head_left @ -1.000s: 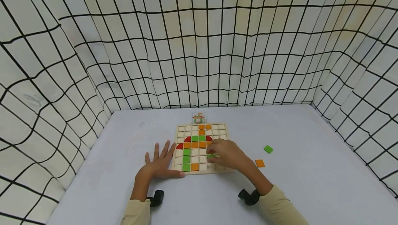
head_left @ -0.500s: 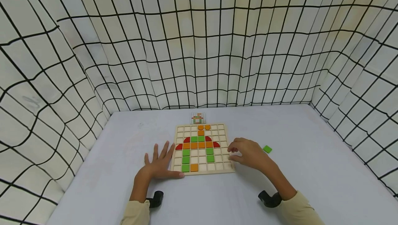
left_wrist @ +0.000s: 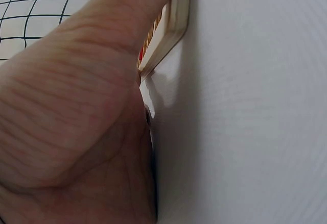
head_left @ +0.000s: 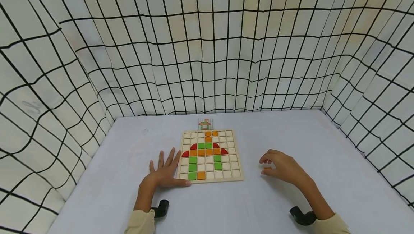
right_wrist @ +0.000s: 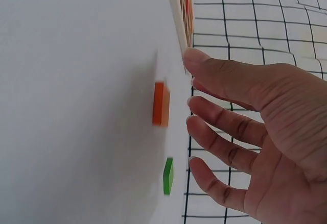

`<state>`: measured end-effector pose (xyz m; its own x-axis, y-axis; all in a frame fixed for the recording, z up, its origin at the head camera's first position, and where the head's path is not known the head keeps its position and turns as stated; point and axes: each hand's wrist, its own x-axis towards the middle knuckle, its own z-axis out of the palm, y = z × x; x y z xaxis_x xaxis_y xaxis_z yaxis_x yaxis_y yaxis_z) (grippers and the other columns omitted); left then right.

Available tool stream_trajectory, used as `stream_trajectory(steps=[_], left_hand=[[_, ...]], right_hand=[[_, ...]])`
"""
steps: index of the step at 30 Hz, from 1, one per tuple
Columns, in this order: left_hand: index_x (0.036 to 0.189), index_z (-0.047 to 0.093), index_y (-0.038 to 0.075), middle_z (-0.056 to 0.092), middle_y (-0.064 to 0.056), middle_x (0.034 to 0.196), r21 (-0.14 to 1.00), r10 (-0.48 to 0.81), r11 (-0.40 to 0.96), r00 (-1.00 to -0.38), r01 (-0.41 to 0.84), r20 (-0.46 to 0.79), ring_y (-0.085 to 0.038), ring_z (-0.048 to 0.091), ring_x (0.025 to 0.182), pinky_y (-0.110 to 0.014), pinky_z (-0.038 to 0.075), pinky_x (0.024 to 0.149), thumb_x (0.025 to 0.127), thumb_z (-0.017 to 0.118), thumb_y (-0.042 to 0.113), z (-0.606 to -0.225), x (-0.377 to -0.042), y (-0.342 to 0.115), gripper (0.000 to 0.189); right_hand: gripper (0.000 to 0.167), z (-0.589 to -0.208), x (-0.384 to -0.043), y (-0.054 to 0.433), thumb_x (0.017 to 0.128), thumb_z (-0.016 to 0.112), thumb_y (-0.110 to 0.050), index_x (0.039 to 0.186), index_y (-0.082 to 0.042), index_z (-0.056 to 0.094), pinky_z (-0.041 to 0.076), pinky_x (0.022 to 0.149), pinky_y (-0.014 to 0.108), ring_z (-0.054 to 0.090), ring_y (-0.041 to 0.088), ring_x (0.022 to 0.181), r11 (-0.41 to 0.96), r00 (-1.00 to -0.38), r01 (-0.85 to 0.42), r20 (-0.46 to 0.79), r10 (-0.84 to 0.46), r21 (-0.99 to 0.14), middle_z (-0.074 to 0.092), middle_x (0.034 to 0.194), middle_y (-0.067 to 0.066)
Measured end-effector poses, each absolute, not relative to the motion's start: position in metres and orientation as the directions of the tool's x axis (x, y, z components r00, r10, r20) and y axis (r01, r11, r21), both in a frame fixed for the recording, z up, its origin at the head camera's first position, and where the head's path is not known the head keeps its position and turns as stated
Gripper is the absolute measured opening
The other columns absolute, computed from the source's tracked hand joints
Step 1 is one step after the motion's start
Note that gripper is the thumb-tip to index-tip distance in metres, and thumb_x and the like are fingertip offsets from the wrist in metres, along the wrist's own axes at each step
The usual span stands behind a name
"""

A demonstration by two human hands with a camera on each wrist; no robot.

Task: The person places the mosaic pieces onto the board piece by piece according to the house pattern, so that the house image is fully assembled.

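My left hand (head_left: 165, 174) lies with fingers spread at the left front corner of a wooden grid board (head_left: 238, 178), thumb along its front edge. On the board, green squares (head_left: 192, 167), orange squares (head_left: 201, 175), red rounded pieces (head_left: 224, 151) and orange discs (head_left: 215, 133) form a figure. My right hand (head_left: 284, 165) hovers to the right of the board, fingers loosely bent, over a loose orange square tile (right_wrist: 161, 104). In the right wrist view its fingers and thumb are apart from that tile. A loose green tile (right_wrist: 168, 176) lies nearby, hidden by the hand in the head view.
A small picture card (head_left: 205, 124) with a coloured grid pattern lies just behind the board. White cloth covers the table (head_left: 145, 133). Black netting (head_left: 207, 61) over white sheeting stands along the back and both sides.
My right hand has drawn away from the board to the right, over the loose orange tile. A green square under its fingers earlier is now uncovered on the board. The left hand stays put.
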<state>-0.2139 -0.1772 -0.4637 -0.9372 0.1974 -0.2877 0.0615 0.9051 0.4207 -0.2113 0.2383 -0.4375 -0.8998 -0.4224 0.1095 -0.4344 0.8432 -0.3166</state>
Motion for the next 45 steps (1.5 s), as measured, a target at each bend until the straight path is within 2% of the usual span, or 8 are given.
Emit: stream_trajectory(steps=[7, 14, 22, 32, 45], left_hand=[[0.158, 0.011, 0.015, -0.005, -0.013, 0.166, 0.419, 0.181, 0.907, -0.937, 0.041, -0.299, -0.047, -0.019, 0.147, -0.074, -0.013, 0.107, 0.063, 0.075, 0.072, -0.461, -0.212, -0.178, 0.128], [0.158, 0.011, 0.015, -0.004, -0.015, 0.165, 0.430, 0.191, 0.902, -0.936, 0.049, -0.295, -0.048, -0.018, 0.147, -0.075, -0.011, 0.107, 0.065, 0.075, 0.071, -0.462, -0.210, -0.177, 0.127], [0.158, 0.010, 0.015, -0.005, -0.014, 0.165, 0.413, 0.189, 0.909, -0.937, 0.055, -0.292, -0.049, -0.018, 0.147, -0.076, -0.010, 0.107, 0.066, 0.076, 0.069, -0.461, -0.208, -0.177, 0.126], [0.158, 0.011, 0.015, -0.004, -0.014, 0.166, 0.408, 0.192, 0.910, -0.941, 0.065, -0.278, -0.049, -0.016, 0.147, -0.076, -0.009, 0.107, 0.065, 0.076, 0.069, -0.460, -0.209, -0.175, 0.126], [0.158, 0.010, 0.015, -0.004, -0.014, 0.166, 0.418, 0.199, 0.906, -0.942, 0.071, -0.271, -0.049, -0.017, 0.147, -0.076, -0.011, 0.106, 0.065, 0.076, 0.070, -0.460, -0.210, -0.176, 0.126]], right_hand=[[0.028, -0.445, -0.211, 0.254, 0.075, 0.085, -0.024, 0.099, -0.016, 0.073, 0.053, 0.070, 0.026, 0.058, 0.010, 0.085, 0.847, -0.894, -0.439, 0.058, -0.443, -0.300, 0.061, 0.091, -0.009], [0.022, -0.454, -0.211, 0.261, 0.077, 0.084, -0.023, 0.094, -0.018, 0.071, 0.054, 0.075, 0.029, 0.053, 0.007, 0.083, 0.854, -0.903, -0.417, 0.039, -0.427, -0.311, 0.058, 0.089, -0.010], [0.021, -0.456, -0.212, 0.262, 0.077, 0.084, -0.026, 0.091, -0.020, 0.070, 0.053, 0.076, 0.027, 0.054, 0.005, 0.082, 0.838, -0.894, -0.439, 0.071, -0.441, -0.325, 0.057, 0.087, -0.013], [0.017, -0.457, -0.213, 0.264, 0.076, 0.083, -0.024, 0.087, -0.020, 0.070, 0.052, 0.071, 0.024, 0.057, 0.002, 0.078, 0.826, -0.868, -0.497, 0.134, -0.478, -0.265, 0.058, 0.084, -0.014], [0.020, -0.452, -0.212, 0.252, 0.077, 0.081, -0.028, 0.089, -0.022, 0.067, 0.051, 0.070, 0.023, 0.056, 0.000, 0.078, 0.799, -0.837, -0.547, 0.173, -0.519, -0.250, 0.060, 0.083, -0.017]])
